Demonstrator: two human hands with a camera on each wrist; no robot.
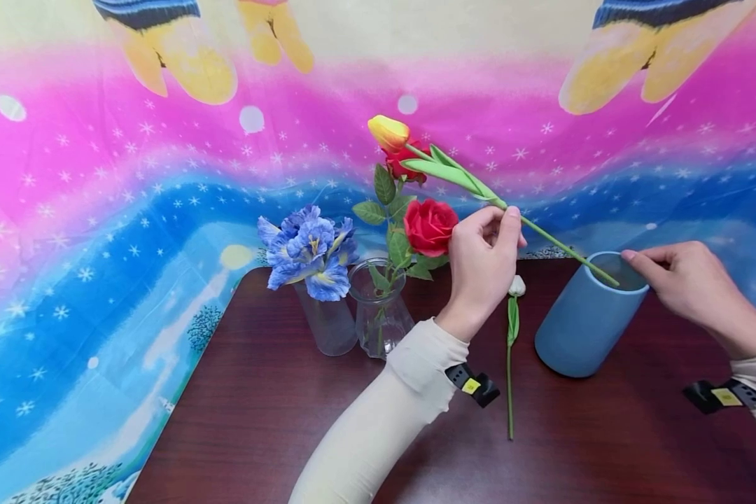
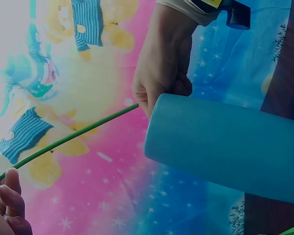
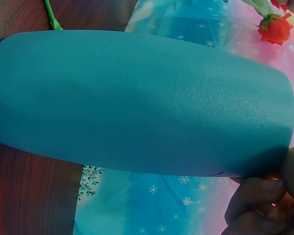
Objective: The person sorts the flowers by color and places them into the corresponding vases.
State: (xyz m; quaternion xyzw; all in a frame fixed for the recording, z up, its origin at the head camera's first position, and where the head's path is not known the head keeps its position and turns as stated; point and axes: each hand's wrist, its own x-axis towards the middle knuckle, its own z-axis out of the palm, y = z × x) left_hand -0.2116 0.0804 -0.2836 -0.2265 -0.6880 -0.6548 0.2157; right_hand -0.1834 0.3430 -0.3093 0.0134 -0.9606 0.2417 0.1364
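My left hand pinches the green stem of a yellow-orange tulip, whose bloom points up and to the left. The stem's lower end overlaps the mouth of a blue vase; in the left wrist view the stem tip shows just outside the rim. With thumb and fingers my right hand grips the right side of that rim. The right wrist view is mostly filled by the vase's smooth side, with my right fingers at its mouth.
A white tulip lies on the dark wooden table between left forearm and blue vase. Left of my hand stand a clear glass vase with red roses and a frosted vase with blue flowers. A printed cloth hangs behind.
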